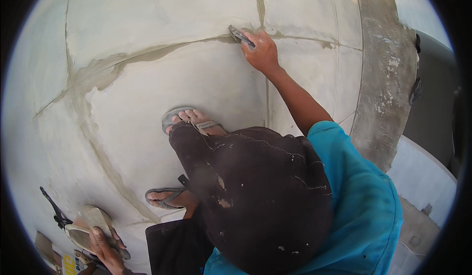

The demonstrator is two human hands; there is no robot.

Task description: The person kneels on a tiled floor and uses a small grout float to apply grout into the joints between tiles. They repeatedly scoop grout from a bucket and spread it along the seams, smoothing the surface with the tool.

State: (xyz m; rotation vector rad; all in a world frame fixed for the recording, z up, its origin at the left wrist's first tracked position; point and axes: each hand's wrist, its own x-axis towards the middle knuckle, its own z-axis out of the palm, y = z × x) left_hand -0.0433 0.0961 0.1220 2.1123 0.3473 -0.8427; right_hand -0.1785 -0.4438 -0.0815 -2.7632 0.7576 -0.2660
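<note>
Neither of my own hands can be made out. Below me a co-worker in a dark, speckled cap (pixel 265 191) and a teal shirt (pixel 364 196) crouches on large pale tiles (pixel 191 83). This person's right hand (pixel 263 53) reaches out and grips a small grey scraper-like tool (pixel 241 36), its flat end on a tile joint (pixel 157 53) smeared with grey grout. Their sandalled feet (pixel 194 117) rest on the tiles. At the lower left, another person's hand (pixel 105 250) holds a tan flat thing (pixel 96 218) whose kind I cannot make out.
Along the right runs a rough grey concrete strip (pixel 383 78), with a dark recess (pixel 437 107) beyond its edge. A thin black object (pixel 54 206) lies at the lower left, near a sandal (pixel 78 238). Grout patches mark several joints.
</note>
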